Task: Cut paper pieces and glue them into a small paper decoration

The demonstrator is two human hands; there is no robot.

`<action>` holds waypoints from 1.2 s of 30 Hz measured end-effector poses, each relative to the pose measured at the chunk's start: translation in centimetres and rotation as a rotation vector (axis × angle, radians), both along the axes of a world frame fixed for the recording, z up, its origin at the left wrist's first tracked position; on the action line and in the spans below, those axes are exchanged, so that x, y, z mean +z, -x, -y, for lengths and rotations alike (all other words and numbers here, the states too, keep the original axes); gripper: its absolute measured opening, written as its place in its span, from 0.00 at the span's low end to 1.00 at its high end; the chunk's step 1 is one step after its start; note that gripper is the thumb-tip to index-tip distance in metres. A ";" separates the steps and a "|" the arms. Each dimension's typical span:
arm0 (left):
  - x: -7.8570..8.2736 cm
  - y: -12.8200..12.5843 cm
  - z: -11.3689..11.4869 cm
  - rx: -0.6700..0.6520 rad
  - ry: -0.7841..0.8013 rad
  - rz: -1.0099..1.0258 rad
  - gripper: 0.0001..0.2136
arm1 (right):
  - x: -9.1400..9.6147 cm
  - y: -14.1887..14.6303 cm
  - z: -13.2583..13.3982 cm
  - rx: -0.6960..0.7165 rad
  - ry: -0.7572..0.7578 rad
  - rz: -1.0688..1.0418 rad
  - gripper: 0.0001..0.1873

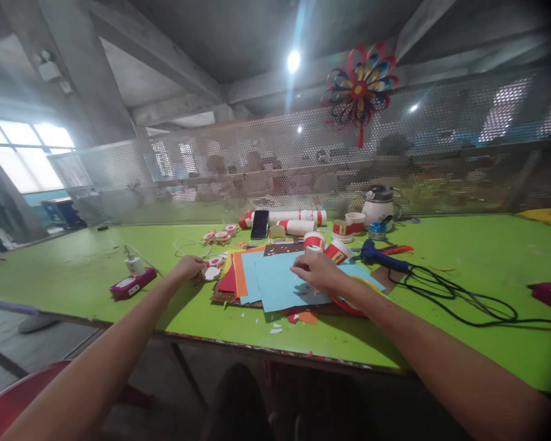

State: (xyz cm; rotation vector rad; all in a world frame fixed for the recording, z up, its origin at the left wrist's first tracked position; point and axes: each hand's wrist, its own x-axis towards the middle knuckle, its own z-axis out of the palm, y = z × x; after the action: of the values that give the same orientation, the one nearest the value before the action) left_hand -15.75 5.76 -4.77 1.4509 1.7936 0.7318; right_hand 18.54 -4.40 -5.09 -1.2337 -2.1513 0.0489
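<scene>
On the left, my left hand (190, 267) has its fingers closed at the edge of a flat round paper cup piece (212, 273), white in the middle. Another red-and-white cup piece (215, 261) lies just behind it. My right hand (316, 269) is over light blue paper sheets (275, 285), its fingers loosely bent and nothing visible in them. Orange paper (245, 275) and red paper (228, 280) stick out from under the blue. Scissors with red and yellow handles (370, 283) are partly hidden by my right forearm. Two red-and-white paper cups (314, 241) are just behind that hand.
A blue glue gun (383, 256) with a black cord lies right. Behind are a phone (259, 225), stacked paper cups (298, 227), a white kettle (378, 207) and more cut cup pieces (223, 236). A purple power strip (133, 283) sits left. Paper scraps (275, 329) lie near the table edge.
</scene>
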 end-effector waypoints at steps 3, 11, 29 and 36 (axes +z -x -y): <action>0.1 -0.2 0.1 0.026 -0.033 -0.057 0.16 | 0.0 -0.1 -0.1 0.002 -0.010 -0.017 0.09; 1.8 0.3 1.3 0.077 -0.295 -0.089 0.14 | 0.9 -1.3 -0.6 -0.239 -0.157 -0.208 0.16; 1.6 -13.7 1.3 -0.910 -0.376 0.174 0.15 | 2.8 -5.2 -0.8 -0.174 0.095 -0.124 0.13; -1.3 -12.1 -1.9 -0.561 -0.514 0.305 0.13 | 1.6 1.2 3.3 0.247 0.164 0.401 0.26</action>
State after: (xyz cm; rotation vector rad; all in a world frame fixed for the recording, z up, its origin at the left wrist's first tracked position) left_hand -3.65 7.70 -6.04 1.9296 0.9267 1.0808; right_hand 17.34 -7.73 -3.47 -1.1320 -2.6888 0.0907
